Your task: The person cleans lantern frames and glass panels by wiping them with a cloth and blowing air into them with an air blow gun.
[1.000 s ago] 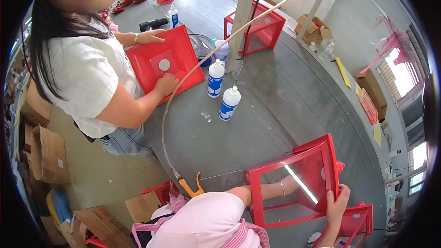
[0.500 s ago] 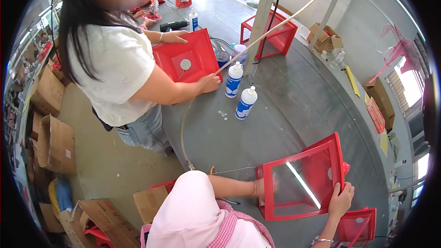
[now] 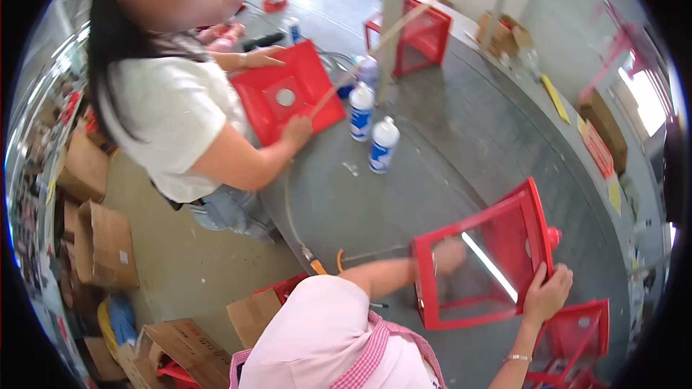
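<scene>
A red lantern-like frame with clear panes lies tilted on the grey table in front of me. A bright white streak crosses its front pane. My right hand grips the frame's right-hand rim, fingers wrapped over the edge. Through the open side my left hand reaches inside; it shows behind the clear pane, blurred, and its fingers cannot be made out. A second red frame stands beside my right wrist.
Two white bottles with blue labels, a nearer one and a farther one, stand on the table. At left a co-worker holds a red square piece. A post rises behind. An orange-handled tool lies near my left arm.
My left hand has moved farther into the frame and now shows behind the pane. The frame is tilted slightly more. The co-worker's near hand has shifted left along the red piece.
</scene>
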